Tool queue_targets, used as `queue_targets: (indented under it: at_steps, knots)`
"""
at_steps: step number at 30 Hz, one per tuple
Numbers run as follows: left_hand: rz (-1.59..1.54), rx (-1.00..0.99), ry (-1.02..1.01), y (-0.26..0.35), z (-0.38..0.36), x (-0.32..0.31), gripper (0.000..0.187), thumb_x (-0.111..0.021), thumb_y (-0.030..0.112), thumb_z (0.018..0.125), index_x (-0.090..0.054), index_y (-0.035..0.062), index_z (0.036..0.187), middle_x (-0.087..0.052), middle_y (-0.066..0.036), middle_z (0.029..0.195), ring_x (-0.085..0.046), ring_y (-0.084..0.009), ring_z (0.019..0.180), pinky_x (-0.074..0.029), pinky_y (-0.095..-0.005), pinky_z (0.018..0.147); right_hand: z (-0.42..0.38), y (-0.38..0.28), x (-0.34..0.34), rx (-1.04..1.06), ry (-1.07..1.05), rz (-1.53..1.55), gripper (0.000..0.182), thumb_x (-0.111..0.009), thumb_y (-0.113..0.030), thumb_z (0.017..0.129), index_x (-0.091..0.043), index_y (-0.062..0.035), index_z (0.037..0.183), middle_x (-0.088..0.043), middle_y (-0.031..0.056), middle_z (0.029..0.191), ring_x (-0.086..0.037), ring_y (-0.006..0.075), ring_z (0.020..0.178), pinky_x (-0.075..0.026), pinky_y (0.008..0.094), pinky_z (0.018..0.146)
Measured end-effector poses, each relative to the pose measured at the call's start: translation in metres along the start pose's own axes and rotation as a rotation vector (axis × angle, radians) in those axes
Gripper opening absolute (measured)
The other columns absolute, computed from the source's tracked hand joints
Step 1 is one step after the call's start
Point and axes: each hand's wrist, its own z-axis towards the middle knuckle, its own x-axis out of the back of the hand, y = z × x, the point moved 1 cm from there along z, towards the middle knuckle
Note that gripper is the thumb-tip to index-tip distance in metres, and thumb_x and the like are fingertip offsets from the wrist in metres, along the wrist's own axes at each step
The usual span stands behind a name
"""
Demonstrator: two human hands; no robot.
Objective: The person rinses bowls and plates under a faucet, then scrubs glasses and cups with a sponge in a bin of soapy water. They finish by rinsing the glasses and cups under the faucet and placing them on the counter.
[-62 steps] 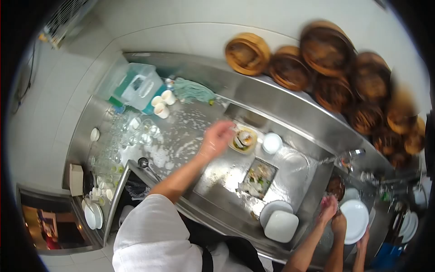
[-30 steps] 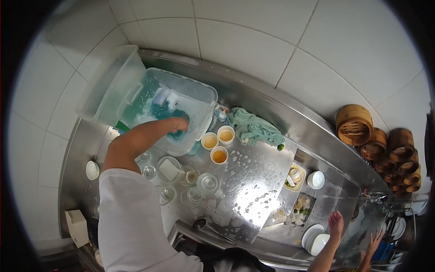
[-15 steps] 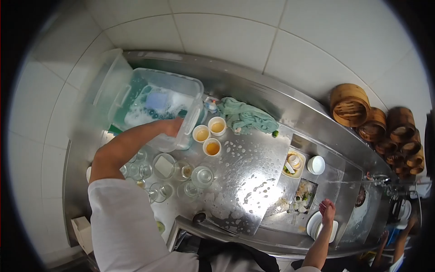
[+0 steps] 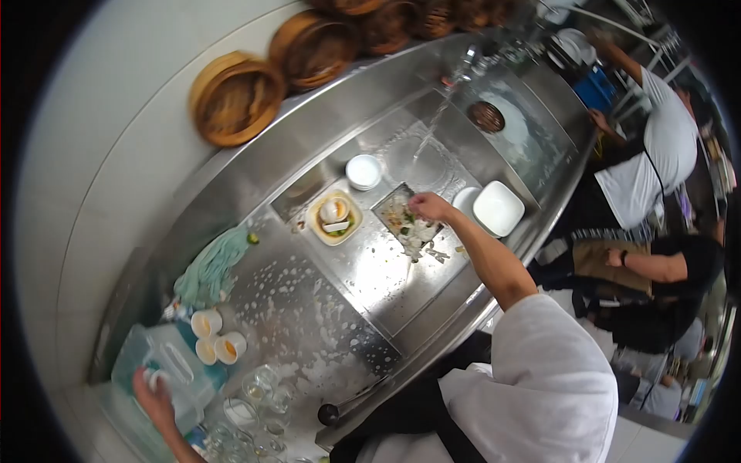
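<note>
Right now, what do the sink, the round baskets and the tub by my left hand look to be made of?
Sink: stainless steel by its brushed grey shine and glare. Baskets: probably bamboo or wood, brown woven rims. Tub at the left hand: clear plastic, teal liquid showing through.

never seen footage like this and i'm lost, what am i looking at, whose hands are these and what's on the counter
One camera, worn on a person's head, looks down through a rounding lens. There is no machine, just the person's two bare hands. The right hand reaches over the food scraps at the sink's drain. The left hand touches a clear plastic tub; what it holds is unclear. On the soapy steel counter stand three cups of amber liquid, drinking glasses, a green cloth, and bamboo steamers. Other people stand at the right.
</note>
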Motion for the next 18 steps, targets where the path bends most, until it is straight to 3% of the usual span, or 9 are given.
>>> queue_targets:
  at_steps: [2,5,7,8,10,12,14,16,18]
  knots:
    - [-0.249,0.368,0.375,0.094,0.022,0.065,0.049,-0.064,0.011,0.087,-0.048,0.0010,0.132,-0.055,-0.016,0.129,-0.054,-0.0292,0.117,-0.042,-0.0388,0.101,0.014,-0.004,0.024,-0.048,0.015,0.050,0.016,-0.062,-0.014,0.084,-0.067,-0.0045,0.096,-0.066,0.0059,0.075,-0.059,0.0110,0.059,-0.048,0.0248,0.052]
    - [-0.718,0.516,0.532,0.207,0.050,0.106,0.048,-0.060,0.022,0.092,-0.047,0.0017,0.134,-0.053,-0.018,0.131,-0.053,-0.0279,0.118,-0.045,-0.0401,0.099,0.064,-0.004,0.074,-0.107,0.078,0.195,0.012,-0.062,-0.010,0.082,-0.067,-0.0037,0.091,-0.066,0.0074,0.077,-0.064,0.0144,0.063,-0.052,0.0268,0.054]
    - [-1.233,0.221,0.303,0.273,0.063,0.084,0.055,-0.062,0.025,0.089,-0.044,0.0049,0.137,-0.054,-0.017,0.130,-0.056,-0.0277,0.115,-0.048,-0.0385,0.095,0.119,-0.002,0.124,-0.110,0.132,0.043,0.012,-0.061,-0.008,0.082,-0.066,-0.0023,0.090,-0.066,0.0086,0.080,-0.066,0.0164,0.066,-0.055,0.0286,0.057]
    - [-1.388,0.299,0.175,0.316,0.068,0.067,0.055,-0.062,0.023,0.087,-0.044,0.0059,0.136,-0.055,-0.016,0.129,-0.057,-0.0272,0.113,-0.050,-0.0387,0.093,0.141,-0.007,0.150,-0.095,0.159,-0.083,0.011,-0.061,-0.007,0.082,-0.065,-0.0013,0.091,-0.066,0.0092,0.081,-0.066,0.0172,0.068,-0.056,0.0296,0.059]
    - [-1.616,0.604,-0.072,0.411,0.071,0.009,0.055,-0.063,0.022,0.082,-0.047,0.0078,0.133,-0.059,-0.013,0.122,-0.060,-0.0275,0.109,-0.056,-0.0408,0.084,0.177,-0.018,0.195,-0.049,0.180,0.373,0.011,-0.059,-0.007,0.086,-0.063,-0.0002,0.095,-0.066,0.0111,0.083,-0.067,0.0196,0.070,-0.059,0.0308,0.063]
    - [-1.913,0.738,-0.478,0.510,0.079,-0.054,0.053,-0.060,0.021,0.081,-0.049,0.0026,0.129,-0.060,-0.014,0.119,-0.063,-0.0305,0.105,-0.057,-0.0479,0.082,0.162,-0.060,0.218,0.014,0.187,0.990,0.013,-0.057,-0.009,0.091,-0.061,0.0004,0.100,-0.066,0.0129,0.086,-0.067,0.0219,0.073,-0.060,0.0310,0.067]
    - [-2.077,0.795,-0.769,0.589,0.086,-0.147,0.049,-0.059,0.020,0.083,-0.048,0.0008,0.127,-0.060,-0.015,0.118,-0.063,-0.0312,0.104,-0.059,-0.0443,0.078,0.175,-0.063,0.234,0.139,0.109,1.247,0.020,-0.055,-0.017,0.095,-0.060,-0.0007,0.106,-0.066,0.0130,0.090,-0.067,0.0234,0.077,-0.059,0.0341,0.071]
    - [-2.087,0.778,-0.894,0.677,0.112,-0.199,0.045,-0.056,0.021,0.086,-0.049,0.0012,0.125,-0.062,-0.015,0.114,-0.064,-0.0305,0.101,-0.059,-0.0426,0.073,0.138,-0.079,0.232,0.107,-0.005,1.065,0.024,-0.053,-0.023,0.097,-0.059,-0.0025,0.108,-0.066,0.0122,0.091,-0.067,0.0228,0.082,-0.058,0.0366,0.076]
    - [-1.957,0.792,-0.912,0.751,0.135,-0.250,0.040,-0.051,0.026,0.091,-0.050,0.0022,0.124,-0.063,-0.014,0.112,-0.065,-0.0289,0.097,-0.058,-0.0407,0.068,0.117,-0.062,0.220,0.149,-0.192,0.458,0.034,-0.055,-0.031,0.096,-0.060,-0.0032,0.115,-0.064,0.0095,0.103,-0.066,0.0212,0.089,-0.056,0.0352,0.079]
